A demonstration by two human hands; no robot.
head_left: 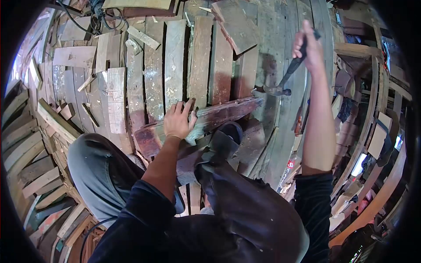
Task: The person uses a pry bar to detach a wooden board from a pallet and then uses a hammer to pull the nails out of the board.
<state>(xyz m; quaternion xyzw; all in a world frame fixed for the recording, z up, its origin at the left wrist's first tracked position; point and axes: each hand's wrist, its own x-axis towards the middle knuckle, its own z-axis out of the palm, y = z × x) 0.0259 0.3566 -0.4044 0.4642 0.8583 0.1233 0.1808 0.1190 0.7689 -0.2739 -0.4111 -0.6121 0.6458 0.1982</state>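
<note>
A thick, rough wooden beam [219, 115] lies across in front of my knees, its worn face stained reddish and pale. My left hand [176, 120] holds the beam down from above, its fingers bent over the far edge. Raised off to the right, my right hand [310, 48] is closed around the dark handle of a hammer [275, 90]. The hammer's head hangs close to the beam's right end in this view. My shoe [231, 133] is right against the near side of the beam, under its right half.
Planks [175, 61] with gaps between them form the surface ahead, scattered with chips. A loose board [237, 28] lies at the far middle. Cut wood pieces [48, 175] are stacked on the left. Dark cables [97, 15] lie at the far left; timber framing [372, 87] stands right.
</note>
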